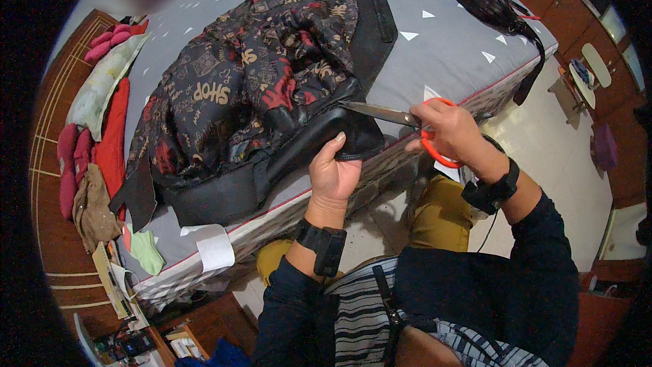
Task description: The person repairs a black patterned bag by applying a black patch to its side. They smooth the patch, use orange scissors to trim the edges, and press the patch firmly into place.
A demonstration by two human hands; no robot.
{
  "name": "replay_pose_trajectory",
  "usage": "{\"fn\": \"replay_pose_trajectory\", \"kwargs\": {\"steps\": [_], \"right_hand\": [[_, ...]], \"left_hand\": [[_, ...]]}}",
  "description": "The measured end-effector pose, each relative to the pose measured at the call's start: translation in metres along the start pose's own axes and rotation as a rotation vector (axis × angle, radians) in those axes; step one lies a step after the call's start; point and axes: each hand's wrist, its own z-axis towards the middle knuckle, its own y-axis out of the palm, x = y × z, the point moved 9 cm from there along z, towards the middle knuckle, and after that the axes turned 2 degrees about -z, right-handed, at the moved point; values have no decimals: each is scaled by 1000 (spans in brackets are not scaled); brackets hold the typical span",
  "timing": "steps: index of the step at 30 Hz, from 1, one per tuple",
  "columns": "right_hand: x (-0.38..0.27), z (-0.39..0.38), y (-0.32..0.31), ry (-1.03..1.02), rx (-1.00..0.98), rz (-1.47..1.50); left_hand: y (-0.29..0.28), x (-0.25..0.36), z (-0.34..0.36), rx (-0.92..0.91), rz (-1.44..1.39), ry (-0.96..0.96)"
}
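A black leather-like jacket (217, 194) lies on the bed, its dark patterned lining (224, 88) facing up. Along its near right edge, my left hand (333, 173) pinches the black material, thumb on top and fingers partly hidden beneath. My right hand (448, 129) grips a pair of scissors (384, 113) by the orange handles. Their blades point left, and the tips touch the jacket near the seam between lining and black border, just above my left thumb. Whether the tips are in the fabric I cannot tell.
The bed (435, 61) has a grey sheet with white triangles. A black bag (479, 0) with a hanging strap rests at the far right. Pillows and a red cloth (112, 143) line the left side. A white paper (215, 248) and green sock (146, 253) lie near the front edge.
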Motion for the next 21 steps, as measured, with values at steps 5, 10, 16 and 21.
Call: {"fn": "replay_pose_trajectory", "kwargs": {"steps": [5, 10, 16, 21], "right_hand": [[14, 13, -1, -100, -79, -49], [36, 24, -6, -44, -44, 46], [110, 22, 8, 264, 54, -38], [131, 31, 19, 328, 30, -44]], "left_hand": [[-5, 0, 1, 7, 19, 2], [5, 0, -1, -7, 7, 10], [5, -2, -4, 3, 7, 31], [1, -44, -50, 21, 298, -287]]}}
